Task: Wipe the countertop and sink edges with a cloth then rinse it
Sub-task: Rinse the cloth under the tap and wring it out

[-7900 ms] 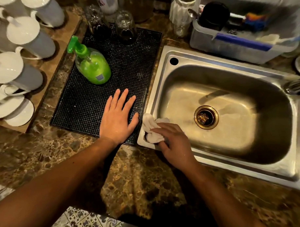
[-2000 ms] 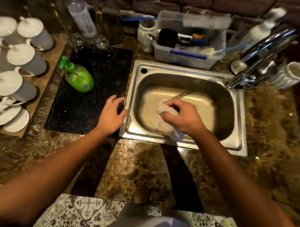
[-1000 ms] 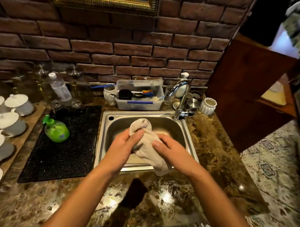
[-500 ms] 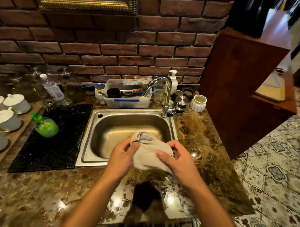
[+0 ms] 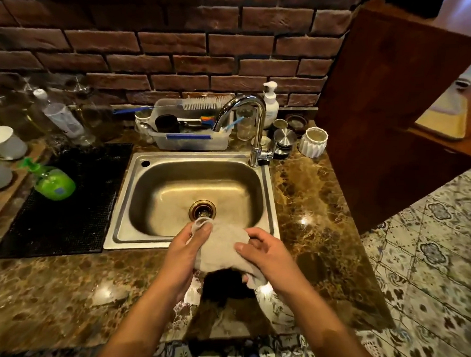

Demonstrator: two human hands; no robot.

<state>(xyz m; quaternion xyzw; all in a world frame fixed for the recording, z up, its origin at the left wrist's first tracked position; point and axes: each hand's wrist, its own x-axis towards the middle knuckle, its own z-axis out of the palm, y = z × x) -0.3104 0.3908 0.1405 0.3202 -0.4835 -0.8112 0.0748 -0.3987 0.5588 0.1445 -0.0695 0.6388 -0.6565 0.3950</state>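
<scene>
Two hands hold one pale cloth (image 5: 221, 248) above the near rim of the steel sink (image 5: 268, 195), partly over the marble countertop (image 5: 316, 208). The left hand (image 5: 185, 252) pinches the cloth's far left corner, thumb and fingers curled round it. The right hand (image 5: 269, 255) grips the right side, fingers curled into the fabric. The bunched cloth runs with its long axis from far left to near right, its loose end hanging below the right hand. The faucet (image 5: 247, 112) arches over the basin's far right corner.
</scene>
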